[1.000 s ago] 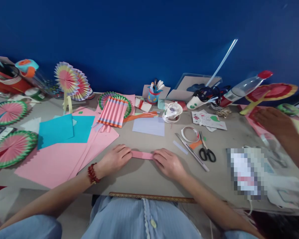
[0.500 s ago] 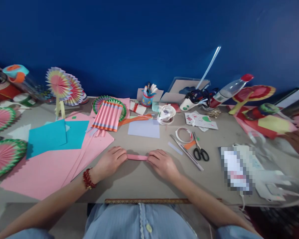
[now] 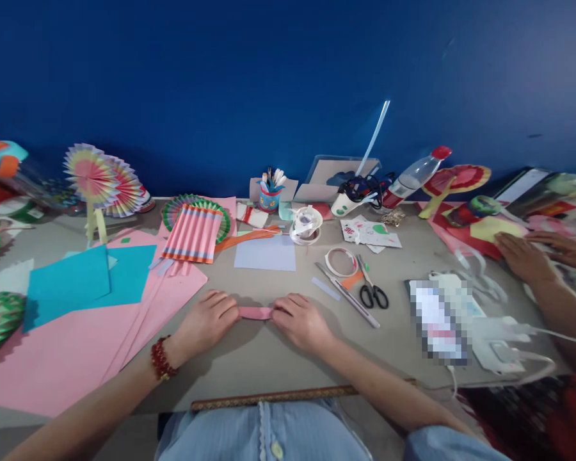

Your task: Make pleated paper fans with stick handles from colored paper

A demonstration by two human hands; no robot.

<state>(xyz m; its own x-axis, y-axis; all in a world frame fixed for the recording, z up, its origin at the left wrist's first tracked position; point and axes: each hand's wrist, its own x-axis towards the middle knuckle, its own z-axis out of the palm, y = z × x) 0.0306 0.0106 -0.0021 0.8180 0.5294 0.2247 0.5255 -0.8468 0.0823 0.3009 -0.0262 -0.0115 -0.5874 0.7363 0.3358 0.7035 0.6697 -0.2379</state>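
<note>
A narrow pink paper strip [image 3: 255, 312] lies on the grey table [image 3: 269, 352] just ahead of me. My left hand [image 3: 207, 321], a red bead bracelet on its wrist, presses its curled fingers on the strip's left end. My right hand [image 3: 300, 322] holds down the right end the same way. Only the short middle part of the strip shows between the two hands. Large pink sheets [image 3: 100, 339] lie to the left of my left hand.
Black-handled scissors [image 3: 370, 291], a metal ruler [image 3: 348, 294] and a tape ring [image 3: 340, 261] lie right of my hands. Blue sheets [image 3: 77, 285], a striped pleated paper [image 3: 192, 234] and paper fans [image 3: 98, 176] fill the left. Another person's hands [image 3: 537, 256] rest at the far right.
My hands have moved closer together on the strip, so less pink shows between them. The view has swung to the right. The other person's hands have come down onto the table.
</note>
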